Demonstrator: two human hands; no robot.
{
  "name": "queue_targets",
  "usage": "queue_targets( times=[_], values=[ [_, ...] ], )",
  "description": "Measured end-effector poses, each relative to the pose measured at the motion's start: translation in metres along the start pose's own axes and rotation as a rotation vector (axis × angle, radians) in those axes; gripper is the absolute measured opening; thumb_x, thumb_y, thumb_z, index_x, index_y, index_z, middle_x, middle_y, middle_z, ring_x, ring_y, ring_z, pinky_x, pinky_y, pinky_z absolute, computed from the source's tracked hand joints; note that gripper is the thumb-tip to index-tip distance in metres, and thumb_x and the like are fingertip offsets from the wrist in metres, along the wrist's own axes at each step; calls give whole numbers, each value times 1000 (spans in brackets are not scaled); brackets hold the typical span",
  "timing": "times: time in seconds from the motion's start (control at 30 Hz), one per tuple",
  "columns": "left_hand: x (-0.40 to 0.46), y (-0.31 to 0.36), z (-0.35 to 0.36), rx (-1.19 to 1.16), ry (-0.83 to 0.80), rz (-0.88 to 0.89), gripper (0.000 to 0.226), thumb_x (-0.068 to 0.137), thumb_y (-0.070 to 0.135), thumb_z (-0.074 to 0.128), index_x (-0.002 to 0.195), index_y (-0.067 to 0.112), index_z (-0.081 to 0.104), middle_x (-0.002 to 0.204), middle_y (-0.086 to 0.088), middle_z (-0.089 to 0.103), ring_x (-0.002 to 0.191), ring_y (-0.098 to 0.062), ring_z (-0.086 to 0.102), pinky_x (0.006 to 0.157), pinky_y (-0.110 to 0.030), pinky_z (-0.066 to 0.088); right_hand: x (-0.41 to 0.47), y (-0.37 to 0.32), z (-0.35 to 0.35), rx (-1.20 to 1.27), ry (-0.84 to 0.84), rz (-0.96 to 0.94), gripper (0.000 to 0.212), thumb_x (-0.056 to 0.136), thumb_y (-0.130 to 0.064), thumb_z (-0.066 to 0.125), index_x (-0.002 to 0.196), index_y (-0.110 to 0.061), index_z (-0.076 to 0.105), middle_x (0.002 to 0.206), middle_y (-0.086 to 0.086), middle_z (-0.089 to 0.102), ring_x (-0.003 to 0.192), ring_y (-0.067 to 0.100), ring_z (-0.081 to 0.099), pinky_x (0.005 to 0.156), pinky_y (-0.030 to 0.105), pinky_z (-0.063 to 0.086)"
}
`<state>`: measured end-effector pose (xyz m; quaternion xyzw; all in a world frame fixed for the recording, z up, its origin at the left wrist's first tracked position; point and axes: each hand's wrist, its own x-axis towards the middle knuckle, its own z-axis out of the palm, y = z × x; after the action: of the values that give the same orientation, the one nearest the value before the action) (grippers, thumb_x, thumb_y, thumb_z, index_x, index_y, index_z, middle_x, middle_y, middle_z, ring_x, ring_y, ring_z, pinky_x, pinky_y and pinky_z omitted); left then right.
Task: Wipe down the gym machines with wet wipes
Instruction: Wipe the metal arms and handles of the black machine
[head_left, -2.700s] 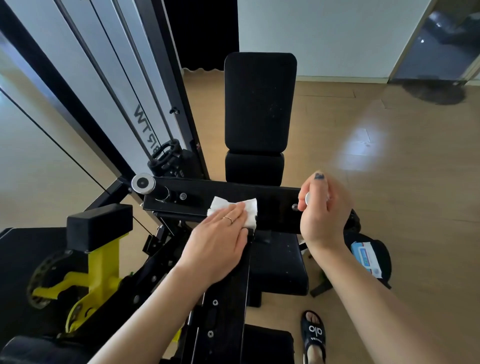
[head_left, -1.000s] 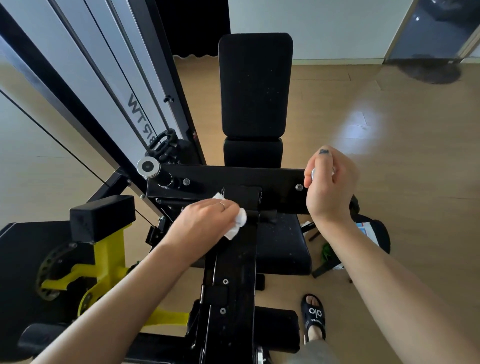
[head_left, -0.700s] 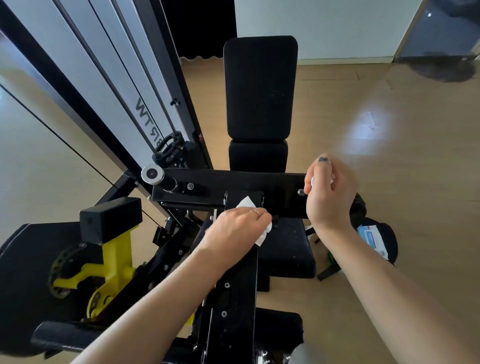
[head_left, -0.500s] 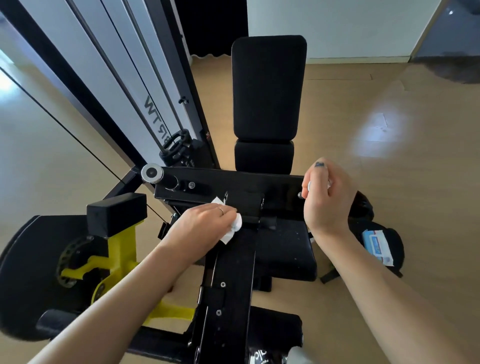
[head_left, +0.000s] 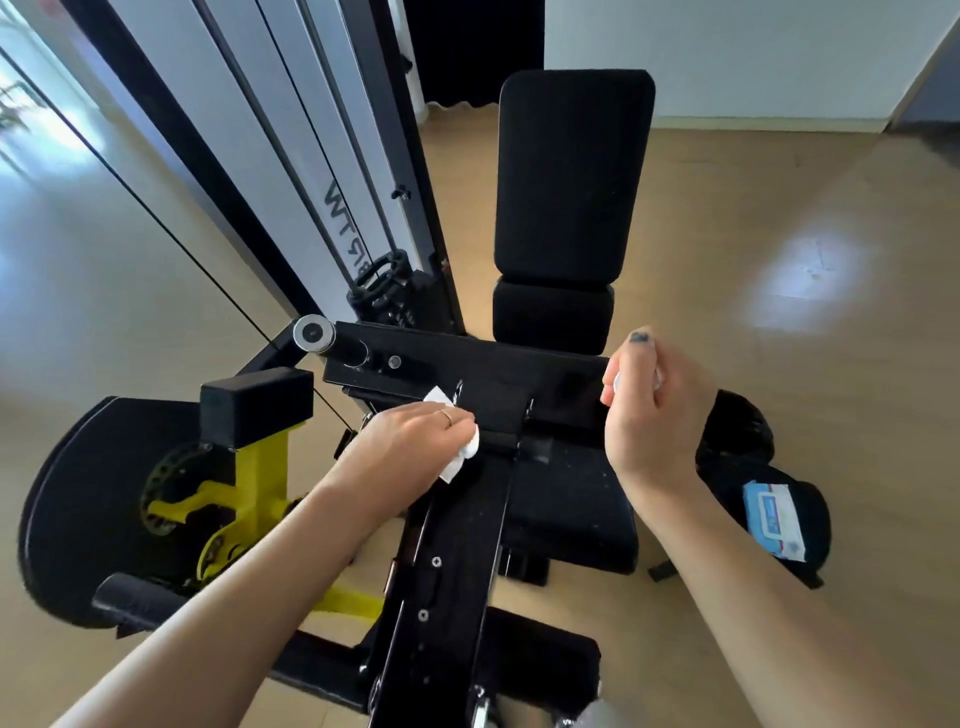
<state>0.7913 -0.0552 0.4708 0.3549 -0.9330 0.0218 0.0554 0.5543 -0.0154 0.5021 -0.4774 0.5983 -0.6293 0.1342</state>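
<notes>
since half a second ago my left hand (head_left: 415, 441) barely shifted, still pressing wet wipe (head_left: 460, 457) on black machine arm (head_left: 457, 545), right hand (head_left: 657, 410) gripping silver end knob (head_left: 618, 382)

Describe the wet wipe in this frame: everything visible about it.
The wet wipe is white, thin and crumpled, looking like soft damp cloth. Most of it is bunched under the left hand, which grips it and presses it against the black metal frame where the crossbar meets the long bar. One corner pokes out above the fingers; another hangs below.

Left hand (head_left: 415, 441) palm-down, fingers curled; right hand (head_left: 655, 410) seemingly fisted.
</notes>
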Motion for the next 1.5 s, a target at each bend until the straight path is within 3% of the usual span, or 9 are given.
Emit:
queue_targets(
  times=[0.1,0.27,0.33,0.5,0.63,0.73,1.1,1.3,1.5],
  values=[
    [5,8,6,2,-1,58,35,69,-10,69,88,17,57,95,1,69,85,-22,69,57,-36,57,-4,-11,-5,-27,16,-10,35,99,-25,40,74,-5,53,65,6,55,56,22,51,53,47,46],
    [10,0,4,-43,20,125,17,85,0,55,93,15,56,77,3,59,60,-17,59,45,-34,51,-36,-47,10,-178,-70,-501,27,96,-20,51,99,4,62,96,12,62,88,23,57,82,35,44],
    [7,-6,-2,-168,32,62,21,99,16,39,102,12,60,74,3,58,55,-19,57,46,-36,52,-46,-40,33,-240,-218,-336,27,100,-28,47,101,-6,62,96,2,62,89,18,57,82,34,46],
    [11,-45,-10,-448,219,-286,4,102,20,55,106,20,56,88,8,63,74,-19,63,66,-40,55,-47,-2,76,-613,-439,138,39,106,-49,28,77,-26,41,76,-9,52,70,6,51,56,25,33],
    [18,-61,4,-100,169,-289,22,84,6,72,98,16,57,104,0,57,78,-23,61,50,-35,53,-57,8,91,-836,-353,66,41,107,-47,23,70,-30,34,64,-8,48,57,7,47,47,24,26],
    [18,-49,19,-5,153,-153,33,71,4,79,97,17,63,99,0,57,84,-20,59,56,-27,44,-56,11,96,-858,-287,77,43,107,-46,24,72,-29,41,62,-9,49,57,6,47,46,23,25],
    [-10,-86,46,-77,254,-130,70,64,-12,86,129,0,65,132,-11,64,123,-26,62,77,-38,62,-64,19,96,-873,-247,0,41,106,-46,25,75,-29,43,61,-12,48,53,6,43,45,19,19],
    [-11,-66,56,-177,266,43,56,73,-12,81,126,-2,67,132,-13,66,127,-26,61,92,-41,60,-64,21,100,-903,-224,-25,44,107,-48,21,75,-28,44,61,-11,47,52,7,41,46,19,17],
    [-28,-94,58,-185,318,-87,54,75,-10,81,126,0,68,135,-11,63,132,-23,57,99,-41,56,-65,21,98,-894,-223,-49,39,106,-46,24,76,-29,41,63,-12,48,54,6,41,48,18,13]
  ],
)
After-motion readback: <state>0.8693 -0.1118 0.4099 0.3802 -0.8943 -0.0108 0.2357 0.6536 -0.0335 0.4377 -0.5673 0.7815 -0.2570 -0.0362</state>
